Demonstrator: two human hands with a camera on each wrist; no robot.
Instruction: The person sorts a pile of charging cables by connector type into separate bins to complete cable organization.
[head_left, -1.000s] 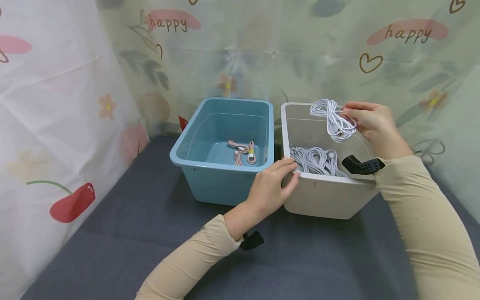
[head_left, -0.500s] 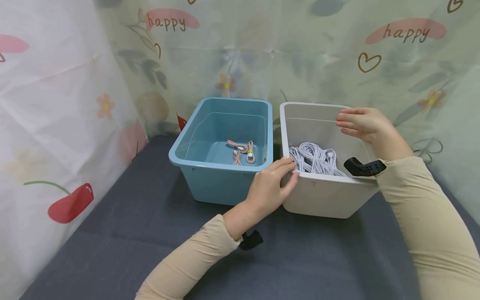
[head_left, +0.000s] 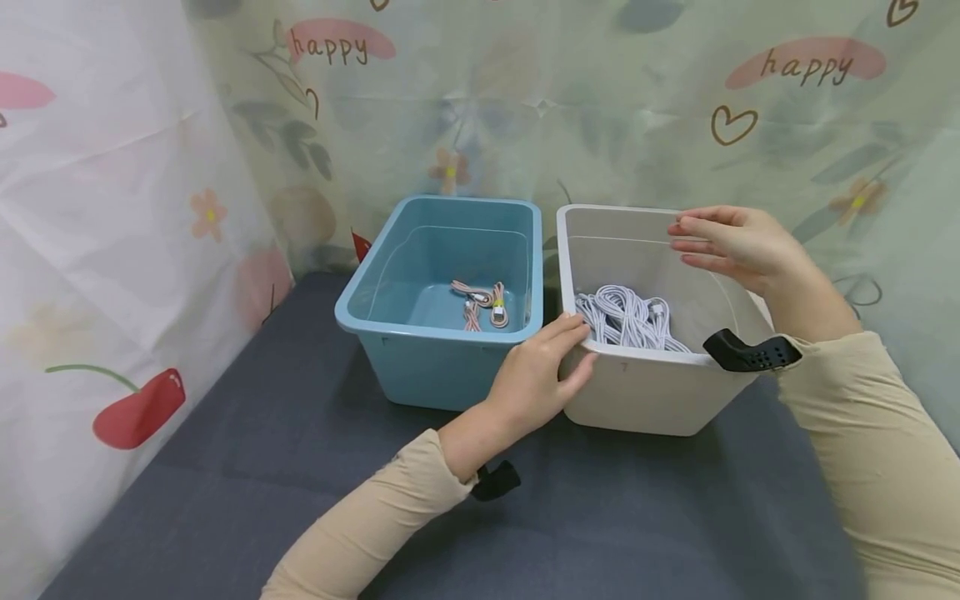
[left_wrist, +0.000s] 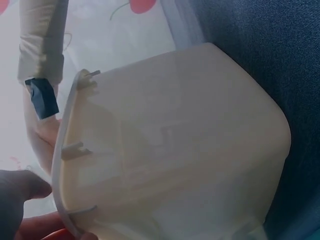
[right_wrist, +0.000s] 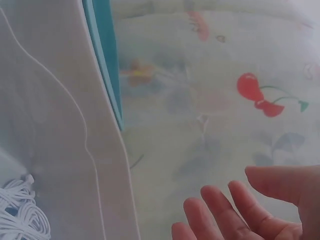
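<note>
My left hand (head_left: 528, 375) holds the near left corner of the white bin (head_left: 645, 392), with its fingers on the rim. In the left wrist view, the thumb and fingers (left_wrist: 42, 225) lie around the bin's edge. Bundles of white cable (head_left: 630, 317) lie in the bottom of that bin, and some also show in the right wrist view as coiled cable (right_wrist: 22, 212). Above the bin's right side hovers my right hand (head_left: 742, 250), its fingers loosely extended and nothing in them.
Left of the white bin stands a blue bin (head_left: 442, 367) with several pinkish cables (head_left: 480, 300) inside. Both bins rest on a dark cloth-covered table (head_left: 262, 467). Printed curtains (head_left: 480, 100) hang behind and to the left.
The right hand has let go of a white cable bundle, which now lies on the others in the white bin. It has then shifted slightly right. The left hand stays on the rim.
</note>
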